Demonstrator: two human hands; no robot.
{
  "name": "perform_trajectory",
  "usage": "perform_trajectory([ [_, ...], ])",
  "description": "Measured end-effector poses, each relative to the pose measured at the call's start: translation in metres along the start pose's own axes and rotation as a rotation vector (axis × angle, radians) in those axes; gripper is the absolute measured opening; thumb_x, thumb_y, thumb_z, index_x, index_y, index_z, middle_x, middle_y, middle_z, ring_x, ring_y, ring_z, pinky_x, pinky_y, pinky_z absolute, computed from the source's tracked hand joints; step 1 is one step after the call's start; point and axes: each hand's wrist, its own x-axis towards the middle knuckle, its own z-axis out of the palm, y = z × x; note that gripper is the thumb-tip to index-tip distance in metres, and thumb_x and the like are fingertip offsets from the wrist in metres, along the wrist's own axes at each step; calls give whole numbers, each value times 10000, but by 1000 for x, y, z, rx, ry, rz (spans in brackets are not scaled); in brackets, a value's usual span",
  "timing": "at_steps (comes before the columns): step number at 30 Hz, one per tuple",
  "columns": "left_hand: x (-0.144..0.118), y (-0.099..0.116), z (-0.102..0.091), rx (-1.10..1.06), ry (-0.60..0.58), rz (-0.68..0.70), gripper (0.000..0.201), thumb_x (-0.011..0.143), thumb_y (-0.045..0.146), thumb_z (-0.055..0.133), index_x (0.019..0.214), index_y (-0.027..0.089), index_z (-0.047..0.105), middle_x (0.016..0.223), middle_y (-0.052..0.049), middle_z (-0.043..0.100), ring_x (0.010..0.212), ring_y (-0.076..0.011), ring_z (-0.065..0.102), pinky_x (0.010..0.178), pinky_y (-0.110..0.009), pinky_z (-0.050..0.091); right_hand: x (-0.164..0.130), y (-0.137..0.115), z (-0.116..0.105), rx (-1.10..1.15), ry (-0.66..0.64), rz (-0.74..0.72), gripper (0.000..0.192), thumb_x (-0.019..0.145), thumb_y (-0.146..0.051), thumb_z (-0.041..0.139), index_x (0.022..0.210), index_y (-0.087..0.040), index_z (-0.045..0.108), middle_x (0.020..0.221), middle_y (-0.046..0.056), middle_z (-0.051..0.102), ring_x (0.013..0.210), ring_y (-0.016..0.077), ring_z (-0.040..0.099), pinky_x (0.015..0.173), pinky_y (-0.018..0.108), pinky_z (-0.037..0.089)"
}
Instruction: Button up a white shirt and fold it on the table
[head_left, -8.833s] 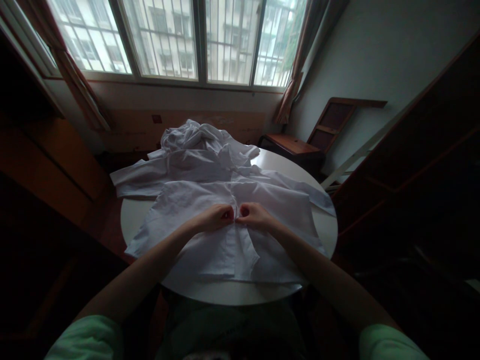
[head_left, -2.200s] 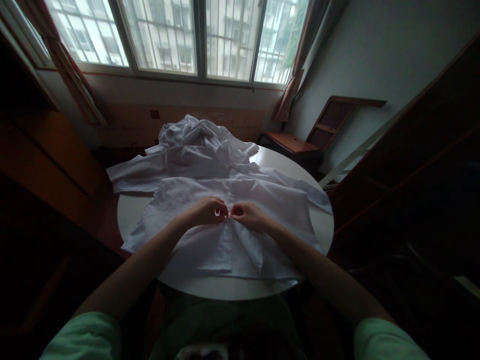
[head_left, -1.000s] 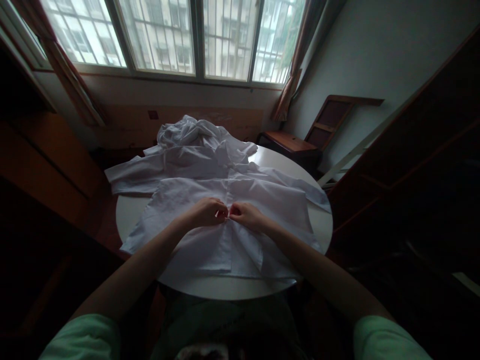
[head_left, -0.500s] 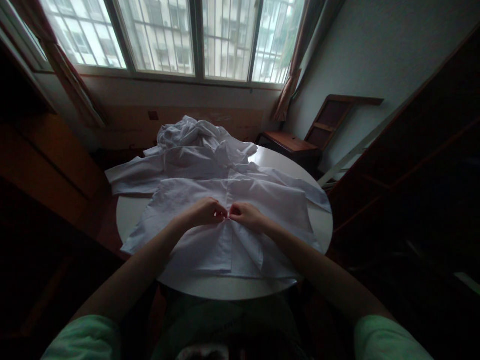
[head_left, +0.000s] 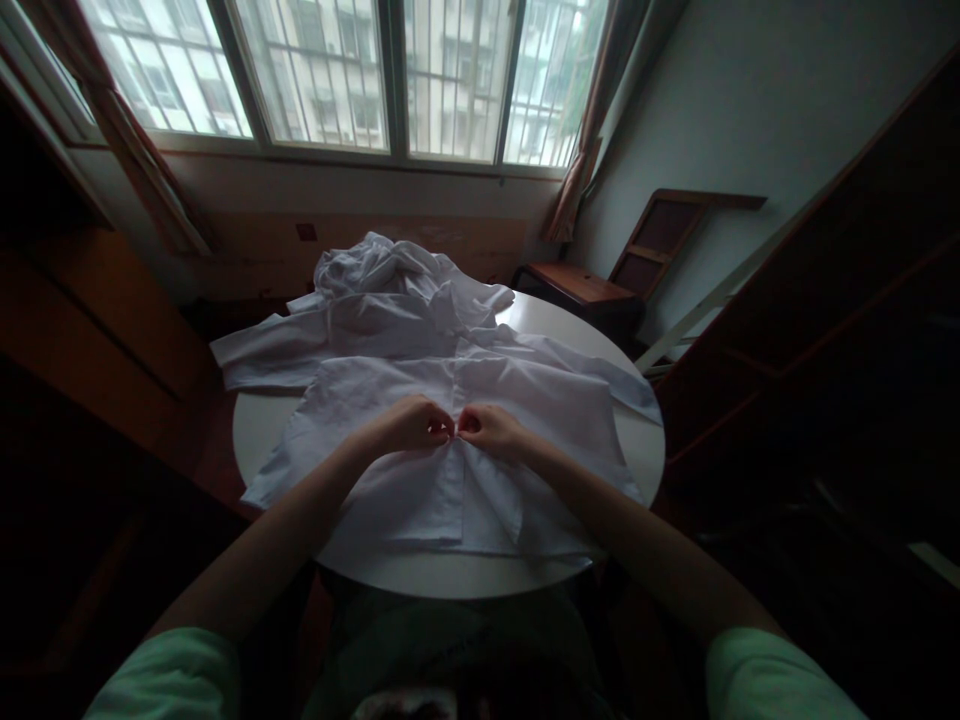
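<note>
Both hands pinch the front edges of the white shirt at mid-frame

We see our left hand (head_left: 409, 424) and right hand (head_left: 491, 430) meeting at the front opening of the white shirt (head_left: 555, 410), spread flat on the round tabletop (head_left: 450, 578) at the centre of the frame; each hand's fingers are closed narrowly on a fabric edge. We judge the thin cloth could slip from so small a pinch, or a tug could drag the hem, which lies at the tabletop's near rim, over it. The heap of white clothes (head_left: 390, 275) touching the shirt's far side could also snag.
</note>
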Motion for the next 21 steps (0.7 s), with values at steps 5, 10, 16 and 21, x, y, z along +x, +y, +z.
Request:
perform_trajectory([
  [5,0,3,-1,-58,-43,70,161,681,177,559,788,170,679,615,17,601,520,-61,469,517,-160,309,0,-1,-2,-17,-11,-2,170,773,-288,557,775,-132,624,664,9,584,567,81,457,499,199,271],
  [10,0,3,-3,-92,-51,73,167,691,173,574,829,170,668,604,30,570,518,-55,457,511,-153,305,0,2,-2,3,-5,1,203,787,-327,541,773,-140,619,666,8,592,560,80,462,491,194,267],
  [16,1,1,3,-155,-4,146,129,736,181,555,794,154,667,622,23,560,520,-48,434,505,-154,298,-1,-1,-1,-35,20,7,167,790,-288,543,825,-143,620,700,17,598,586,89,466,513,197,273],
  [21,1,-9,10,-226,-51,106,148,730,196,560,805,150,680,580,23,545,505,-51,430,490,-160,294,-1,-1,-1,-47,40,-11,126,773,-220,541,848,-156,619,687,3,581,578,82,448,522,199,262],
])
